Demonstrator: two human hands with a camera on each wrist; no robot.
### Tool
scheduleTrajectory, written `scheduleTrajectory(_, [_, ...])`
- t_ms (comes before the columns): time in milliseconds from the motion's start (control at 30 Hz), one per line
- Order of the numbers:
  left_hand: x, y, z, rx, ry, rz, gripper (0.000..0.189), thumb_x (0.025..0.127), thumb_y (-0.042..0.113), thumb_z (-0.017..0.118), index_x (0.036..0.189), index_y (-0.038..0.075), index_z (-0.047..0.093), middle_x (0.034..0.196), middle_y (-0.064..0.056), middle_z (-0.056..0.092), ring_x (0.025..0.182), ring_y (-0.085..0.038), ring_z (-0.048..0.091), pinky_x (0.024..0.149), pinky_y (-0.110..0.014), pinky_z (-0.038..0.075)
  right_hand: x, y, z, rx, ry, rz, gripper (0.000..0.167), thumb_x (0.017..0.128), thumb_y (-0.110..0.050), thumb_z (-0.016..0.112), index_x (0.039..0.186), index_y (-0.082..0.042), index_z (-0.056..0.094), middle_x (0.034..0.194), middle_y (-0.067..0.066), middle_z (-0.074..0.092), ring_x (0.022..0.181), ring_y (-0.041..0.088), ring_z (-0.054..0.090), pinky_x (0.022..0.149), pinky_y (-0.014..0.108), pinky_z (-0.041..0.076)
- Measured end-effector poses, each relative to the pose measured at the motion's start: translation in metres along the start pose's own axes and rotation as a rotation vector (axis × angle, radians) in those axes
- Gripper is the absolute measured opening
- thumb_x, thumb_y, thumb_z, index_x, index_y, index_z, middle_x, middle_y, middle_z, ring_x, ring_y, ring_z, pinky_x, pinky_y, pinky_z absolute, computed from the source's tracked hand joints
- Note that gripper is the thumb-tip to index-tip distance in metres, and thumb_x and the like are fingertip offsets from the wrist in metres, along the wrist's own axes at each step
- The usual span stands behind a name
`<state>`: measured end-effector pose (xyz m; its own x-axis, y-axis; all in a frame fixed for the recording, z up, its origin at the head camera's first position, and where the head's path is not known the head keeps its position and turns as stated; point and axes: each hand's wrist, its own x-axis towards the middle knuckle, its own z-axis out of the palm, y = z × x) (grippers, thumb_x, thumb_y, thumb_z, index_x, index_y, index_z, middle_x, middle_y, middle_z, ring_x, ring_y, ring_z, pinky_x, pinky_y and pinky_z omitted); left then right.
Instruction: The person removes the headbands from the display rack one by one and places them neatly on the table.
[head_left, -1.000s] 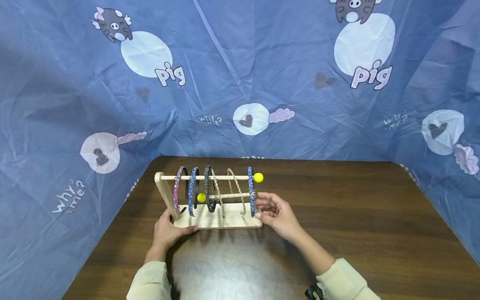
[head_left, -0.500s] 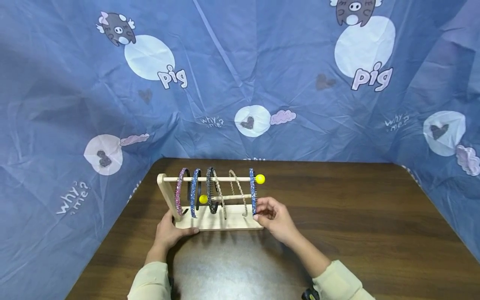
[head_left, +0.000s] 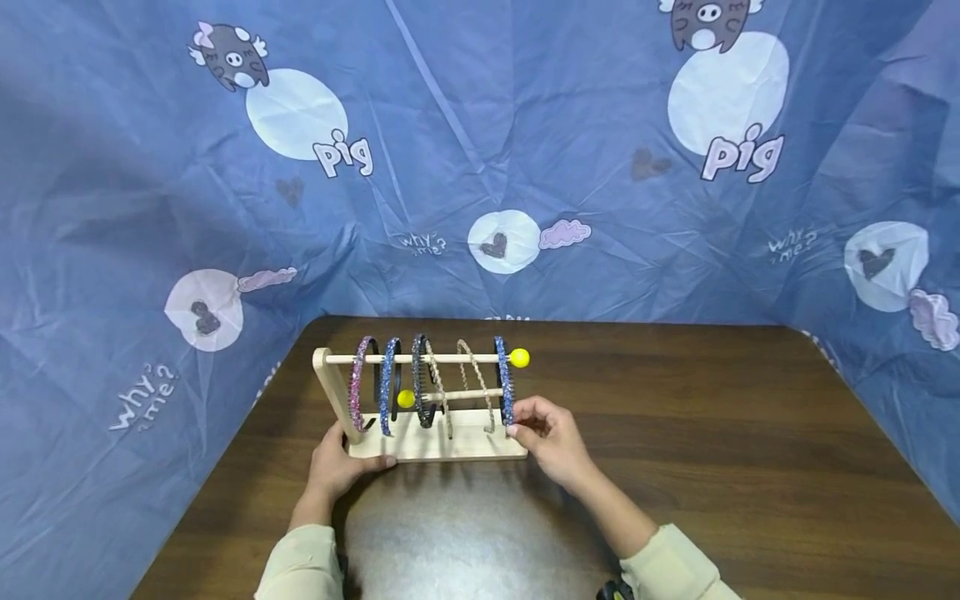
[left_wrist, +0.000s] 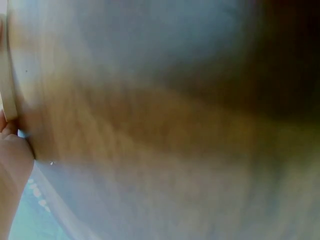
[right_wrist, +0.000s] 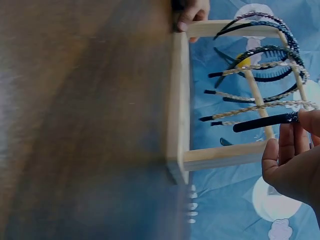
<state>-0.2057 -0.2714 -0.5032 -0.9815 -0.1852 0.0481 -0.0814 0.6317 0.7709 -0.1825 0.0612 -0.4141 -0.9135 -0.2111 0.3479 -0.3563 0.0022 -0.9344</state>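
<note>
A wooden headband stand holds several headbands on its rods. My left hand grips the left end of its base, thumb along the front edge and the other fingers mostly hidden. In the right wrist view, my right hand pinches a blue glittery headband near one of its ends. This headband hangs at the right end of the top rod, beside a yellow ball. Further left hang two braided gold headbands, a black one, another blue one and a pink one.
The stand rests on a brown wooden table. A second yellow ball caps the lower rod. Blue printed cloth hangs behind the table and along both sides.
My right hand has closed its thumb and fingers on the rightmost blue headband. That headband's top has shifted slightly left, away from the yellow ball. My left hand keeps its grip.
</note>
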Motion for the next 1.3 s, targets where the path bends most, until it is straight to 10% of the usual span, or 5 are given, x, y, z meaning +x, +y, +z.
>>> scheduleTrajectory(1300, [-0.002, 0.003, 0.000, 0.001, 0.010, 0.016, 0.087, 0.051, 0.034, 0.091, 0.123, 0.007, 0.051, 0.121, -0.019, 0.056, 0.110, -0.034, 0.049, 0.094, -0.049, 0.036, 0.018, -0.031, -0.011, 0.018, -0.007, -0.113, 0.014, 0.077, 0.019, 0.059, 0.090, 0.015, 0.056, 0.081, 0.024, 0.058, 0.073, 0.020, 0.054, 0.065, 0.021, 0.047])
